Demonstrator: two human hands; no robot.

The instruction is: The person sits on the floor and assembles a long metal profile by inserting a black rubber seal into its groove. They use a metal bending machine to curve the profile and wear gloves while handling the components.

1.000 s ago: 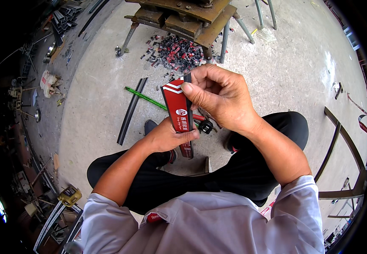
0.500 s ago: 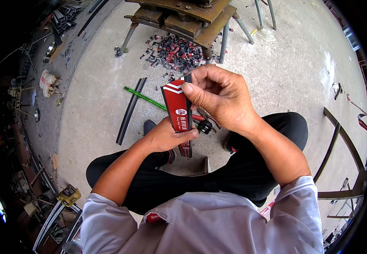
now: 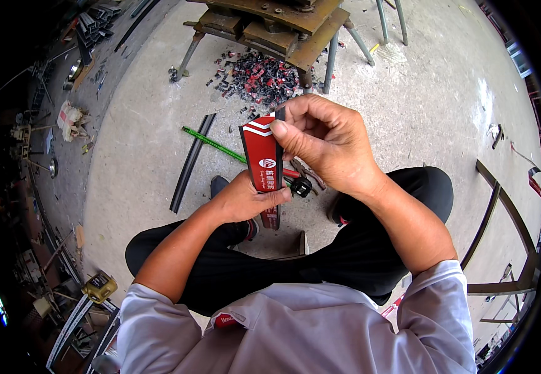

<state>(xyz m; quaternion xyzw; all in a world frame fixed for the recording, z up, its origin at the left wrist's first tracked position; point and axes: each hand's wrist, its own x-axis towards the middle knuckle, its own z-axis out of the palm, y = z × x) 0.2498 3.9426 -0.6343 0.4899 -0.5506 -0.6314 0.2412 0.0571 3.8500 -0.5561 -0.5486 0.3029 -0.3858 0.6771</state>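
A short dark profile strip (image 3: 262,146), its face covered in red film with white chevrons and print, stands between my hands. My left hand (image 3: 240,201) is closed around its lower half, thumb across the front. With thumb and bent fingers, my right hand (image 3: 331,148) pinches the upper right edge; whether it grips the film or the profile itself, I cannot tell. On the floor beyond lies a black tape measure (image 3: 301,186) with its green blade (image 3: 211,144) drawn out to the left. A red-handled tool (image 3: 293,173) beside it is partly hidden by my hands.
Two long dark bars (image 3: 191,167) lie on the floor to the left. Ahead stands a heavy metal press-like stand (image 3: 270,37) on legs, with a heap of red and black scraps (image 3: 259,80) beneath. A curved metal frame (image 3: 515,215) lies at the right.
Almost nothing differs. The strip has shifted and turned very slightly in my hands, its lower end a little higher; both grips stay the same.
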